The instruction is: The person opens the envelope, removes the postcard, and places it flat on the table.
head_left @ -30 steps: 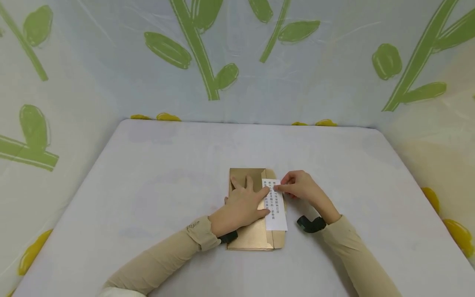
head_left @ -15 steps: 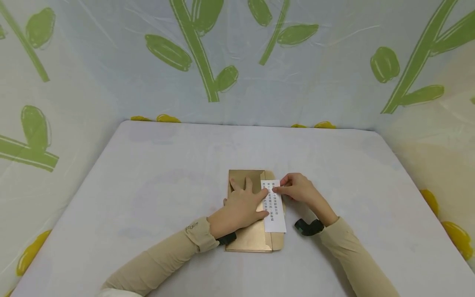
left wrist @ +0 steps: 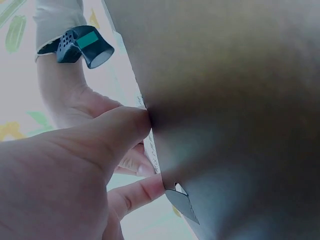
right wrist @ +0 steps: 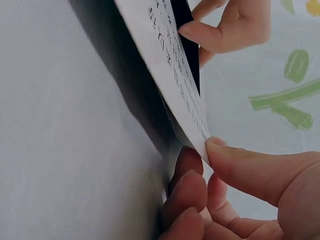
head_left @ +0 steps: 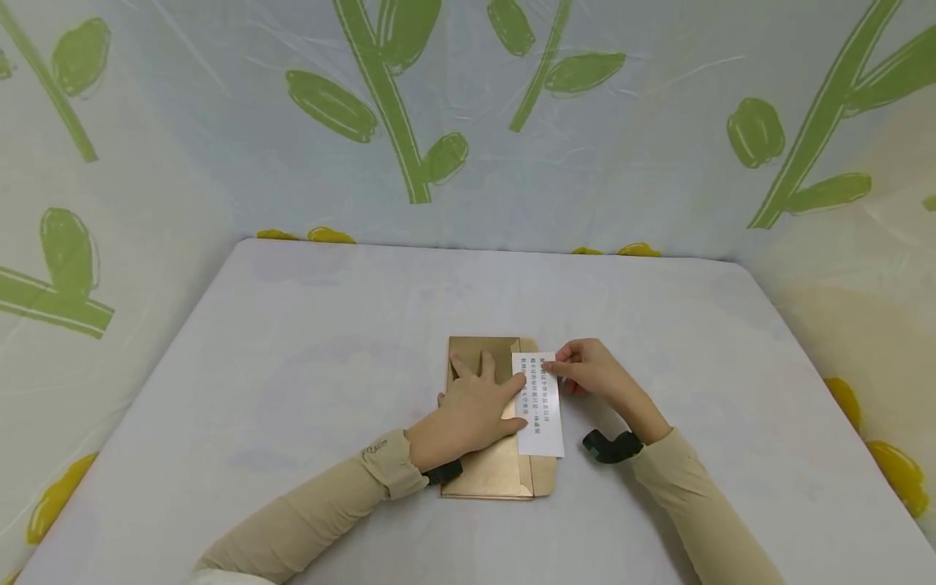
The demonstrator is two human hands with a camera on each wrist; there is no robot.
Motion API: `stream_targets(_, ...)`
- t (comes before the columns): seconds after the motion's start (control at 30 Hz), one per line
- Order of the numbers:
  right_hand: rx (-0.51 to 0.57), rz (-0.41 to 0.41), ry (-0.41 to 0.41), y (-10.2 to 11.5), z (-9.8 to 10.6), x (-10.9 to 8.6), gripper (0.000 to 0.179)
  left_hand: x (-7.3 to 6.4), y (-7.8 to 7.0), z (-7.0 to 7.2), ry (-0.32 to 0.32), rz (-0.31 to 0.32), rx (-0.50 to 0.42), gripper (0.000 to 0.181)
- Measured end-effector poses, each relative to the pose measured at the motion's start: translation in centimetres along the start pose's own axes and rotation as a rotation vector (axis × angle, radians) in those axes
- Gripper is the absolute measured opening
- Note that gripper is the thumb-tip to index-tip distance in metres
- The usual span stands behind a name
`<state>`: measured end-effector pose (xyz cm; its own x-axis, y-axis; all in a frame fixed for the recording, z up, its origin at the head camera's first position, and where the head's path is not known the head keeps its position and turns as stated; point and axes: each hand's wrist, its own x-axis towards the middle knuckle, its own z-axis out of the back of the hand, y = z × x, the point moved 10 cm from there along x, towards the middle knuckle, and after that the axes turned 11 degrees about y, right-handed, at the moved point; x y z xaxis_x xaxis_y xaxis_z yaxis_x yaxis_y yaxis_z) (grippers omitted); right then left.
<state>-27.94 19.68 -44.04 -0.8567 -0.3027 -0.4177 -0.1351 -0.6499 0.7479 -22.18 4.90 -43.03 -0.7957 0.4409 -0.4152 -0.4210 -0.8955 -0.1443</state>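
Observation:
A gold envelope (head_left: 486,475) lies on the table with its flap (head_left: 543,479) folded out to the right. My left hand (head_left: 468,410) rests on it with fingers spread; thumb and index finger reach the edge on the flap side. A white card (head_left: 541,443) with printed columns of characters lies over the flap, its left edge at the envelope's mouth. Whether that edge is inside, I cannot tell. My right hand (head_left: 592,370) pinches the card's upper right edge. In the right wrist view, the thumb (right wrist: 245,167) is on the printed face and fingers (right wrist: 187,195) are behind.
The table (head_left: 329,325) has a pale cloth cover. Behind and beside it hangs a pale curtain (head_left: 621,162) with green leaf patterns. Dark wrist cameras sit on both wrists, the right one (head_left: 613,447) beside the envelope.
The card has shifted very slightly away from me over the envelope. My right thumb has slid a little toward the card's right edge. My left hand stays in place on the envelope.

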Motion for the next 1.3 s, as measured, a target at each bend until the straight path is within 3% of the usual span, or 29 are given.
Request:
stream_targets(0.37, 0.087, 0.007, 0.041, -0.6, 0.1, 0.2, 0.03, -0.1, 0.0, 0.0, 0.002, -0.001, -0.001, 0.065)
stream_targets(0.57, 0.064, 0.044, 0.09, 0.0, -0.8, -0.8, 0.047, -0.2, 0.0, 0.1, 0.01, 0.006, -0.002, 0.066)
stream_targets(1.1, 0.037, 0.01, 0.057, -1.4, 0.8, -1.8, 0.05, -0.3, 0.0, 0.4, -0.03, 0.001, 0.039, 0.055)
stream_targets(1.3, 0.045, 0.013, 0.095, -1.4, 0.5, -2.3, 0.059, -0.2, 0.0, 0.2, -0.032, 0.002, 0.04, 0.058)
